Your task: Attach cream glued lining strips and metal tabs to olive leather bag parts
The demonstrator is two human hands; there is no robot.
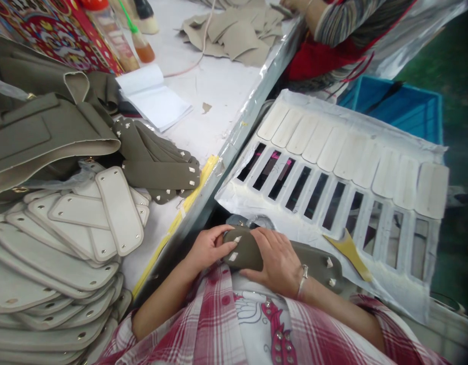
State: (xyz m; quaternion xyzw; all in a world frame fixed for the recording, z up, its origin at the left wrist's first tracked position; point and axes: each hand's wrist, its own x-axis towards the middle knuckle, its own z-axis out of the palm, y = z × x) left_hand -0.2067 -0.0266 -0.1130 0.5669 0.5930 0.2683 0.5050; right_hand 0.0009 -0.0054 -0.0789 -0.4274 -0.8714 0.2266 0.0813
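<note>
I see an olive-grey leather strap (244,249) w/ small white tabs (233,256) near its ends, held just in front of the red-and-white plaid shirt (215,314). L hand (208,248) wraps the near end, fingers closed on it; R hand (274,261) clamps over it, also closed. Long axis runs approx L–R, far end pointing R. Looks light, soft-ish but springy; I'd take hold mid-strap, clear of tabs.

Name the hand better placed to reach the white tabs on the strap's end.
Left, probably: the left hand has its fingertips right beside the white tabs on the strap, while the right hand lies over the strap.
</note>
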